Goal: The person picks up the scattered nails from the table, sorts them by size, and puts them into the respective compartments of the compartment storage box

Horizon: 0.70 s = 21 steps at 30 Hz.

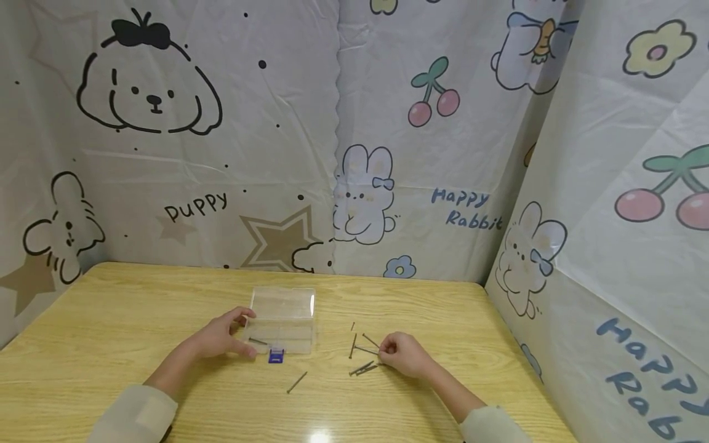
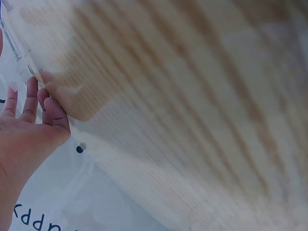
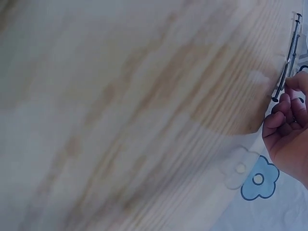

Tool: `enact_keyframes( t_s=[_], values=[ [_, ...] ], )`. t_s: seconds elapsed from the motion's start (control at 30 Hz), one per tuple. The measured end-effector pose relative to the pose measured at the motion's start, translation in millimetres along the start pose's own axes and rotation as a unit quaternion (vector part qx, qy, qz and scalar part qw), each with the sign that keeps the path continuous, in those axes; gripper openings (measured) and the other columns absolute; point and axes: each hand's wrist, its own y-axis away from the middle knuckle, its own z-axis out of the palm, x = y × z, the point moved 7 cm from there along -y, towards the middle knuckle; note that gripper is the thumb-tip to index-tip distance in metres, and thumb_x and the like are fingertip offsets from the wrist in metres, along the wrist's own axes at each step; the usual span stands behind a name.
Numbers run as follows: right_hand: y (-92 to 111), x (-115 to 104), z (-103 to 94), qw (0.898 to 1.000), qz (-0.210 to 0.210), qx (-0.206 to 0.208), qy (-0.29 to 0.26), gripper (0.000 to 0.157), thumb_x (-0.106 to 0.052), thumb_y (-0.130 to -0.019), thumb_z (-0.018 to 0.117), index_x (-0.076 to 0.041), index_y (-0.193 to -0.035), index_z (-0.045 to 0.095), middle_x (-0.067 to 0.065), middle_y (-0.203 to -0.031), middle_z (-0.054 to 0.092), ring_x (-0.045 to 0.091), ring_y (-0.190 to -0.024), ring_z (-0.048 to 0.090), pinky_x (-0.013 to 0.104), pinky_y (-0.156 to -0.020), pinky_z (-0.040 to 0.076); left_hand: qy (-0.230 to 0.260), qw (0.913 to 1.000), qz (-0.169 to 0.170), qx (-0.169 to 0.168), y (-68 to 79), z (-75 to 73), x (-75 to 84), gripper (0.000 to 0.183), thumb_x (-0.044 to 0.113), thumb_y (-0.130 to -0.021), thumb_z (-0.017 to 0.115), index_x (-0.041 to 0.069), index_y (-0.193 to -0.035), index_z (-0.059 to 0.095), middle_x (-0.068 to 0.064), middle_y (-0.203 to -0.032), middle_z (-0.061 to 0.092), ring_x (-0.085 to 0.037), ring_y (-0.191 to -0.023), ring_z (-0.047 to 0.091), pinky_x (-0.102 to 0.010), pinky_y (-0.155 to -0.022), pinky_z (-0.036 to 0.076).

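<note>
A clear plastic box (image 1: 279, 335) with its lid (image 1: 282, 303) raised stands left of centre on the table, a blue latch (image 1: 276, 355) on its front. My left hand (image 1: 224, 335) holds the box's left end, thumb at the front corner and fingers at the back. Inside the box lies a nail (image 1: 258, 341). To the right, several nails (image 1: 362, 368) are scattered on the table. My right hand (image 1: 404, 354) bends over them, its fingertips pinching the end of a nail (image 1: 367, 351). In the right wrist view, dark nails (image 3: 292, 45) show beside the curled fingers.
A single nail (image 1: 296, 382) lies in front of the box, between the hands. The wooden table (image 1: 166, 289) meets a printed cloth (image 1: 277, 154) hanging behind it. Another cloth panel (image 1: 598, 258) closes off the right side.
</note>
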Motion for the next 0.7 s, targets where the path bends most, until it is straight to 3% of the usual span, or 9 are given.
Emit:
enact_keyframes(
  t_s=[0.37,0.7],
  values=[
    [1,-3,-3.3,0.999,0.005,0.0,-0.048,0.009,-0.012,-0.083,0.056,-0.004,-0.084,0.059,0.001,-0.074,0.054,0.007,-0.063,0.048,0.019,-0.052,0.041,0.001,1.0,0.0,0.0,0.1,-0.2,-1.0,0.076,0.031,-0.063,0.078,0.01,-0.124,0.037,-0.019,-0.12,0.04,-0.037,-0.111,0.04,-0.048,-0.086,0.037],
    [-5,-15,-4.6,0.999,-0.005,0.01,-0.039,0.008,-0.015,-0.084,0.056,-0.008,-0.084,0.06,-0.001,-0.074,0.052,0.009,-0.064,0.045,0.02,-0.053,0.04,0.002,1.0,0.0,0.004,-0.3,-0.5,-0.2,0.077,0.031,-0.062,0.079,0.01,-0.123,0.038,-0.019,-0.119,0.041,-0.036,-0.109,0.041,-0.048,-0.086,0.036]
  ],
)
